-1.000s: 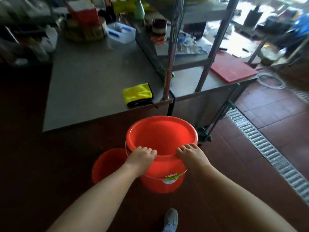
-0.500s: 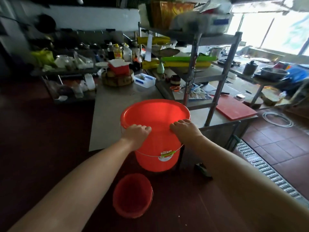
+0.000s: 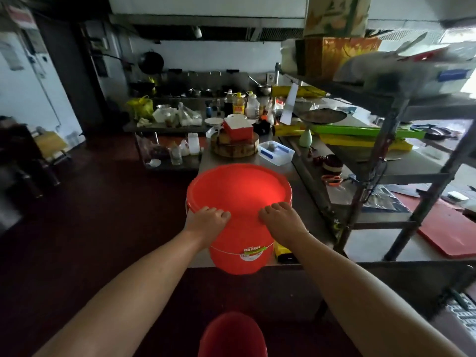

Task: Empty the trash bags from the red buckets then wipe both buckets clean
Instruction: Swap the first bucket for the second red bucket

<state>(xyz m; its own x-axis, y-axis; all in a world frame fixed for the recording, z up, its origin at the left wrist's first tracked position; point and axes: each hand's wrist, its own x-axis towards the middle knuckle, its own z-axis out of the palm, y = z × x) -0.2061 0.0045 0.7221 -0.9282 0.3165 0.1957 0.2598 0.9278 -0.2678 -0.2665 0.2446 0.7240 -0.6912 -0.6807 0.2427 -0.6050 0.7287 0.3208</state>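
two buckets: left hand [image 3: 206, 220] and right hand [image 3: 280, 219] clamp curled fingers on the held bucket [image 3: 239, 191] at its near rim (thumbs hidden); floor bucket [image 3: 231, 336] cut off.

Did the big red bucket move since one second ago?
Yes. It rose: the bucket was below the edge of the steel table; now it is level with the tabletop.

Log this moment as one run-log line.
left hand: grips rim of large red plastic bucket | right hand: grips same rim | bucket: held up at near edge of steel table | second red bucket: on floor below
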